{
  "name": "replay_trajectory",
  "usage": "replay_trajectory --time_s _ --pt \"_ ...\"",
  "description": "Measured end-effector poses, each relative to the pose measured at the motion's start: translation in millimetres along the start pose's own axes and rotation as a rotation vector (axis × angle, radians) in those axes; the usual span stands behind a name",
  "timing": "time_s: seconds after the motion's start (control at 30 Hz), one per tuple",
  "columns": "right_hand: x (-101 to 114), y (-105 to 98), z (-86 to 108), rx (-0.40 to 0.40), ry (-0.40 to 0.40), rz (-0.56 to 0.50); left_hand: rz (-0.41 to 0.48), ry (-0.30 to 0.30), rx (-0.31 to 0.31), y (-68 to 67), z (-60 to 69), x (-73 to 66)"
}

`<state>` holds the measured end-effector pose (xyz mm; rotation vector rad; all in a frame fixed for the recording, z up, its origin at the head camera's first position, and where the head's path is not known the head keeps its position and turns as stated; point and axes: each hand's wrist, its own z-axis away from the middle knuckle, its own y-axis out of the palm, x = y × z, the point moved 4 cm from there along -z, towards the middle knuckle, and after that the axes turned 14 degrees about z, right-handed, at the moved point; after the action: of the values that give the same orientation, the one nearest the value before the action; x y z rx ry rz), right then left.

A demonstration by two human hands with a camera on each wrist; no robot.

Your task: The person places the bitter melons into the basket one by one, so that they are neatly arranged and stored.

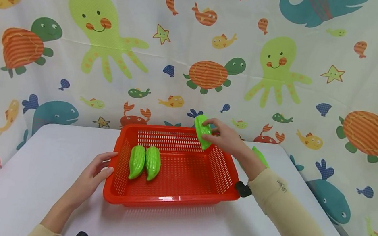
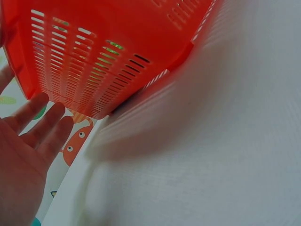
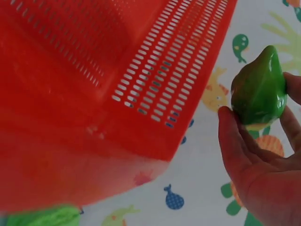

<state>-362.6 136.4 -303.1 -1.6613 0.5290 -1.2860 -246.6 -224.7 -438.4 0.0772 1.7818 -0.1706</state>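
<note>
And here's the right hand (image 1: 224,137), fingers and thumb pinching a green vegetable (image 1: 202,130) up at the far right corner of the red basket (image 1: 170,201)! This reads as the carrying step: the vegetable is aloft, not yet resting on the basket floor, and in the right wrist view it sits apart from the rim. Whether it is fully inside that rim, I can't tell. On the other side, the left hand (image 1: 93,169) is at the basket's left rim, fingers fairly straight and loose, touching the edge rather than clenched round it. Two green vegetables (image 1: 136,162) already lie side by side in the left part of the basket, and another green vegetable (image 1: 260,157) lies on the table (image 1: 58,155), partly behind the right forearm. The next move, I'd judge, calls for bringing the held piece inward over the wall, lowering it, then loosening the fingers. Room to work? Plenty: the middle and right of the basket floor lie bare. Tightest is the back, with the far rim close to the table's far edge and the patterned curtain (image 1: 182,15) right behind; the right wall could catch a low wrist.
</note>
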Motion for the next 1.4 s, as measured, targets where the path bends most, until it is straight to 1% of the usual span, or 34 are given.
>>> replay_trajectory --time_s 0.27,0.43,0.63,0.83,1.07,1.3,1.4 --pt "13 15 -6.5 0.083 -0.055 0.007 0.001 -0.002 0.003 0.4 -0.5 -0.1" --pt "16 26 -14.6 0.119 -0.036 0.010 0.002 0.002 0.003 0.5 -0.2 0.0" --pt "20 40 -22.5 0.189 -0.006 0.004 -0.003 0.002 -0.002 0.3 0.7 1.0" --pt "28 51 -28.5 0.248 -0.011 0.054 0.003 0.001 0.000 -0.3 0.2 1.1" --pt "33 67 -36.4 0.322 -0.013 0.140 -0.001 0.001 -0.003 -0.7 1.1 0.8" --pt "34 86 -40.7 0.414 0.010 0.129 -0.007 -0.004 -0.002 0.4 0.7 0.3" --pt "35 93 -42.1 0.435 -0.002 0.175 -0.010 -0.003 -0.003 0.8 0.7 -0.1"
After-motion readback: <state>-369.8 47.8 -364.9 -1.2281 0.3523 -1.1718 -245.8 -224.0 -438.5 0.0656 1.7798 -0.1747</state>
